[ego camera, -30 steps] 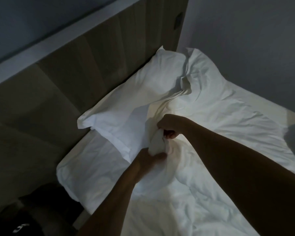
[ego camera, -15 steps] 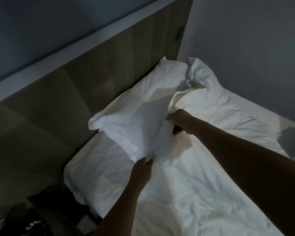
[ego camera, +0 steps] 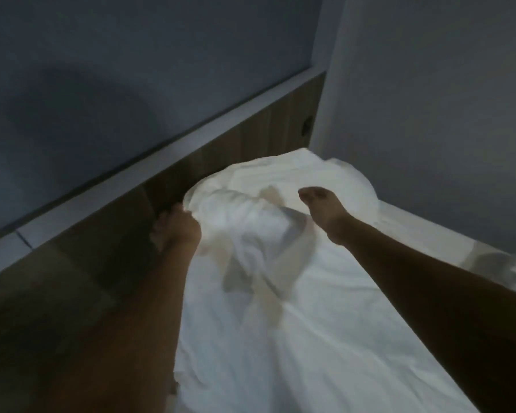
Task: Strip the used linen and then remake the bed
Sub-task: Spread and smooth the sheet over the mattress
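Down at the bottom of the frame your two forearms came in, the left one running up from the lower left, the right one from the lower right corner. Between them lay the white sheet on the bed, wrinkled and spread across the lower centre.

Further up, at centre, the white pillow sat bunched and blurred, lifted into a rumpled mound with loose cloth trailing down from it onto the sheet. Your left hand was at the pillow's left edge, fingers curled and gripping the fabric there, just in front of the wooden headboard. Your right hand was on the pillow's right side, seen from the back, fingertips bunched together and pointing away from you; whether it pinched the cloth or merely touched it, I could not tell through the blur.

Behind the pillow, more white bedding was heaped toward the corner, right of centre. At the right edge of the frame another crumpled white piece lay on the bed.

Beyond that, the headboard ran diagonally from lower left to upper right, capped by a pale ledge, with the grey-blue wall above and a lighter wall at upper right.
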A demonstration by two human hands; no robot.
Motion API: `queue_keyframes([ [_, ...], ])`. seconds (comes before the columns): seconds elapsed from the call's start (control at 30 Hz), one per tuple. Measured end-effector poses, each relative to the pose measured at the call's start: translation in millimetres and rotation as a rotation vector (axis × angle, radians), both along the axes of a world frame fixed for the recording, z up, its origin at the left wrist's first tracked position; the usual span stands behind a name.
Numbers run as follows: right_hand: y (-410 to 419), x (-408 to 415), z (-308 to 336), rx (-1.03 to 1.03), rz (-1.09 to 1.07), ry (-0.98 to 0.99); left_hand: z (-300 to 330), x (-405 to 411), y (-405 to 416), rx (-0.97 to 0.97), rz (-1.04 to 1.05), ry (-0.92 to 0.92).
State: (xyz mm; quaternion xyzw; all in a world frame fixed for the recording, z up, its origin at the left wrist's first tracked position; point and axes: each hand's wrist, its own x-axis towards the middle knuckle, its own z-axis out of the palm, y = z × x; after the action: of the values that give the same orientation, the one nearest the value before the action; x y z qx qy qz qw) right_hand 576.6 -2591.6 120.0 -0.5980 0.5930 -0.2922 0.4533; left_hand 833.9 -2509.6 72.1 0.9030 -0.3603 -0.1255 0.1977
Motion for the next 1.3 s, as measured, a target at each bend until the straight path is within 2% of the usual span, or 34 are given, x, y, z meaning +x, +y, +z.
queue_keyframes([
  [0.07, 31.5, -60.9, -42.1, -0.05, 0.045, 0.308, -44.1, -24.9, 17.4, 0.199, -0.055, -0.008],
  [0.13, 70.6, -122.5, -74.6, 0.031, 0.022, 0.434, -81.5, -69.1, 42.1, 0.226, -0.191, -0.084],
  [0.23, 139.7, -207.3, -99.6, 0.195, -0.09, 0.5, -121.1, -162.1, 86.1, 0.254, -0.45, -0.088],
  [0.37, 218.5, -311.2, -111.4, 0.339, -0.201, 0.597, -140.7, -291.5, 140.1, 0.399, -0.801, -0.044],
  [0.47, 276.8, -386.9, -107.3, 0.406, -0.332, 0.593, -130.9, -374.5, 163.1, 0.453, -1.046, -0.057],
  [0.6, 350.1, -473.8, -98.2, 0.419, -0.438, 0.564, -101.5, -468.1, 171.5, 0.352, -1.213, -0.113],
  [0.7, 401.9, -534.5, -96.0, 0.435, -0.468, 0.525, -81.1, -530.8, 183.4, 0.348, -1.269, -0.14],
  [0.8, 444.6, -594.1, -94.7, 0.446, -0.486, 0.478, -71.1, -595.0, 207.6, 0.382, -1.352, -0.242],
  [1.03, 482.6, -690.5, -94.3, 0.459, -0.518, 0.434, -79.8, -752.7, 253.9, 0.494, -1.55, -0.219],
  [1.17, 449.7, -737.4, -118.2, 0.422, -0.493, 0.517, -144.7, -831.5, 216.2, 0.48, -1.525, -0.21],
  [1.3, 412.1, -774.4, -166.9, 0.309, -0.386, 0.69, -248.1, -883.4, 168.6, 0.51, -1.309, -0.425],
])
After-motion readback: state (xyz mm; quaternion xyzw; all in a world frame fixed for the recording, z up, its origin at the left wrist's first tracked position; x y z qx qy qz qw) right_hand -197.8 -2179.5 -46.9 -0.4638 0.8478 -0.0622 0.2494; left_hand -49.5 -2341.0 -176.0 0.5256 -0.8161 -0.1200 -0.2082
